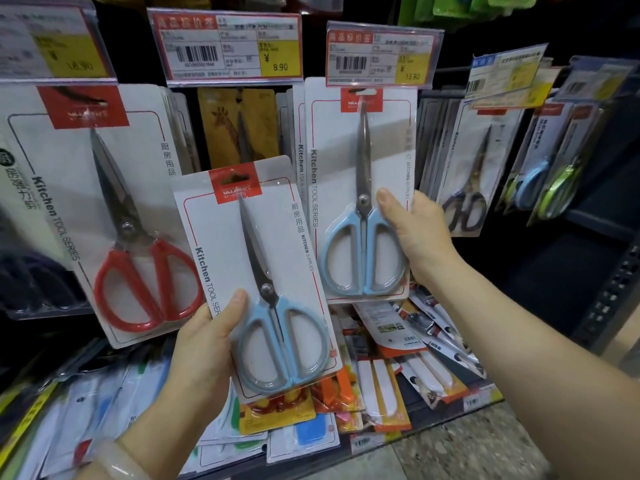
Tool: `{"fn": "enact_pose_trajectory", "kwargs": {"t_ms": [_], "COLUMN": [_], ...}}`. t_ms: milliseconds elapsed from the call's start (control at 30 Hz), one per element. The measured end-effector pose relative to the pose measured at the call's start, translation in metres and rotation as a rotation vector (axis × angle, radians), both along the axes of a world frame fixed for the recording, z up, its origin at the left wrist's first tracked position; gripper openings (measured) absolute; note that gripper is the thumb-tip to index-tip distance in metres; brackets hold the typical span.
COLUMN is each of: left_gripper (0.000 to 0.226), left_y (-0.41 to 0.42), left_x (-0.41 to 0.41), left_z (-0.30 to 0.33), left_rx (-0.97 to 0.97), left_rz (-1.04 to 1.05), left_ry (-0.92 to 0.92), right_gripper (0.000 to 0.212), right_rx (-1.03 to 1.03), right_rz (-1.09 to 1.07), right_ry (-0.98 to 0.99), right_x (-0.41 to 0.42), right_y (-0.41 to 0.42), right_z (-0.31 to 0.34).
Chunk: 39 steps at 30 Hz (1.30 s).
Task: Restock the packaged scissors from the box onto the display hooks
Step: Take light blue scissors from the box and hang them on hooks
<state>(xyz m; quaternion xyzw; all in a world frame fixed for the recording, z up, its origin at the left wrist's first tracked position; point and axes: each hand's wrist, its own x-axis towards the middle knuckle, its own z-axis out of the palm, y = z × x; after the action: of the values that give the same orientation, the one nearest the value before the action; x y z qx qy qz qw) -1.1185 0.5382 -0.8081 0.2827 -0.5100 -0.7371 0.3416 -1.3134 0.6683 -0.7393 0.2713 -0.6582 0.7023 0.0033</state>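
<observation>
My left hand (204, 344) grips a carded pack of blue-handled scissors (263, 282) by its lower left edge, thumb on the front, holding it in front of the display. My right hand (415, 230) holds the right edge of a second blue-handled scissors pack (360, 188), thumb on its front near the pivot. The top of that pack sits under the 13.90 price tag (382, 55), where the hook is hidden. The box is not in view.
A pack of red-handled scissors (114, 216) hangs at the left. Behind my left-hand pack hangs a giraffe-print pack (239, 126) under the 8.90 tag (225, 46). Black, blue and green scissors packs (485, 168) hang at the right. Peelers and knives (415, 358) lie on the shelf below.
</observation>
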Motion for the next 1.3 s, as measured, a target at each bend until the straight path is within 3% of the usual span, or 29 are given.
{"fn": "enact_pose_trajectory", "kwargs": {"t_ms": [533,700,767,833,900,967,1033,1100,1167,1300], "left_gripper": [0.013,0.015,0.017,0.017,0.015,0.014,0.013,0.013,0.011,0.01], "left_y": [0.0,-0.003,-0.005,-0.005,-0.002,0.004,0.013,0.025,0.037,0.059], "left_x": [-0.002,0.001,0.001,0.0,-0.004,-0.011,-0.02,-0.031,-0.042,-0.062], "left_z": [-0.008,-0.011,-0.011,-0.011,-0.01,-0.01,-0.01,-0.009,-0.003,0.019], "left_rx": [-0.001,0.002,0.002,0.008,0.007,0.001,-0.014,-0.041,-0.1,-0.237], "left_rz": [-0.017,-0.004,-0.005,-0.004,-0.001,-0.009,-0.038,-0.058,-0.064,0.005], "left_ry": [0.0,-0.015,-0.025,-0.018,-0.013,-0.015,-0.025,-0.04,-0.048,-0.017], "right_gripper": [0.019,0.049,0.066,0.07,0.057,0.04,0.039,0.035,0.012,0.014], "right_rx": [0.241,0.263,0.325,0.409,0.47,0.409,0.326,0.268,0.166,-0.089], "right_rz": [-0.024,-0.029,-0.076,-0.16,-0.182,0.026,0.314,0.433,0.373,0.271], "right_ry": [-0.027,-0.12,-0.173,-0.216,-0.191,-0.167,-0.227,-0.24,-0.244,-0.248], "right_x": [-0.018,-0.022,-0.025,-0.024,-0.018,-0.006,0.005,0.011,0.011,0.0], "right_y": [-0.02,-0.026,-0.028,-0.025,-0.018,-0.011,-0.006,-0.004,-0.002,0.009], "right_z": [0.007,0.008,0.006,0.002,-0.005,-0.012,-0.018,-0.027,-0.033,-0.022]}}
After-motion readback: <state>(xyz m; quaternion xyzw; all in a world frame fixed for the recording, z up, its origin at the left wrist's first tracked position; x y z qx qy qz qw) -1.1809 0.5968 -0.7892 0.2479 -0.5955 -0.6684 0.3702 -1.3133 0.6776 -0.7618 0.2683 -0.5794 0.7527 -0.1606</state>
